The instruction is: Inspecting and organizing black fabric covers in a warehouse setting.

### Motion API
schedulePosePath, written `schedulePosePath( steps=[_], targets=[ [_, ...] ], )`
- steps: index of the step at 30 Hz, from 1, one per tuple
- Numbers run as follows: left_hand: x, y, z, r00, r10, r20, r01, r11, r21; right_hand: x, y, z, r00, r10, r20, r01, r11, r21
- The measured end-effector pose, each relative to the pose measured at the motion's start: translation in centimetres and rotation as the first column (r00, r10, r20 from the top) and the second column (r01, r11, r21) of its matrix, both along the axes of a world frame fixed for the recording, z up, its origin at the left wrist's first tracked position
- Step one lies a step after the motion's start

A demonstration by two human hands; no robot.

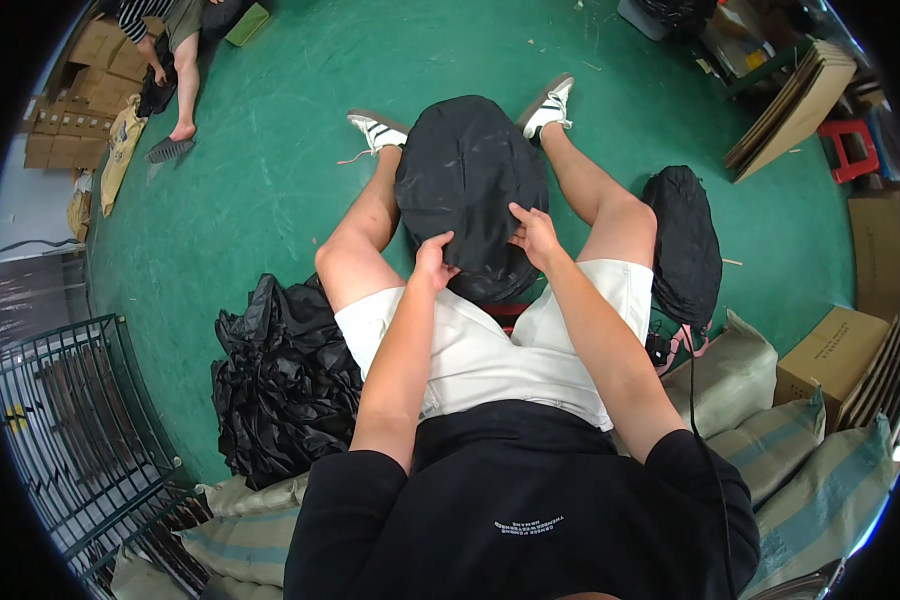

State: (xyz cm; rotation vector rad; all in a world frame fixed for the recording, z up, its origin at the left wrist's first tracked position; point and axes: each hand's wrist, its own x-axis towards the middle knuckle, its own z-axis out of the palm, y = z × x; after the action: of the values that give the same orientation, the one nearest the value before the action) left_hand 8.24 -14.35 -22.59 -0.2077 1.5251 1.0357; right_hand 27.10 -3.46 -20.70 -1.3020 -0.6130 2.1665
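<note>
Between my knees stands a rounded black fabric bundle, its smooth top drawn over like a cover; what is inside it is hidden. My left hand grips its near edge at the left, fingers curled against the cloth. On the near right side my right hand holds the same cloth, thumb on top and the other fingers partly hidden at the edge. Beside my left thigh lies a crumpled heap of shiny black fabric. A second, longer black bundle rests by my right knee.
Stuffed woven sacks and a cardboard box sit behind me at the right. A dark metal rack stands at the left. Another person's leg shows at the far left, near stacked cartons. Flat cardboard leans at the right.
</note>
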Motion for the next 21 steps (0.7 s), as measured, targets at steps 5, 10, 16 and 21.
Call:
schedulePosePath(
  steps=[5,10,16,21],
  targets=[
    [-0.5,-0.8,0.0,0.991,-0.135,0.020,0.136,0.986,-0.096,0.5,0.1,0.5,0.958,0.129,0.256,-0.135,0.991,0.009],
    [1.5,-0.8,1.5,0.830,-0.492,-0.262,0.424,0.862,-0.276,1.4,-0.7,-1.7,0.520,0.133,0.844,-0.418,0.901,0.116],
    [0.9,-0.8,2.0,0.758,-0.615,-0.220,0.538,0.778,-0.324,1.3,-1.0,-0.1,0.367,0.214,0.905,-0.566,0.824,0.034],
    [1.0,-0.9,1.4,0.750,-0.648,-0.132,0.595,0.748,-0.295,1.5,-0.6,-0.3,0.414,0.183,0.892,-0.450,0.893,0.025]
  ],
)
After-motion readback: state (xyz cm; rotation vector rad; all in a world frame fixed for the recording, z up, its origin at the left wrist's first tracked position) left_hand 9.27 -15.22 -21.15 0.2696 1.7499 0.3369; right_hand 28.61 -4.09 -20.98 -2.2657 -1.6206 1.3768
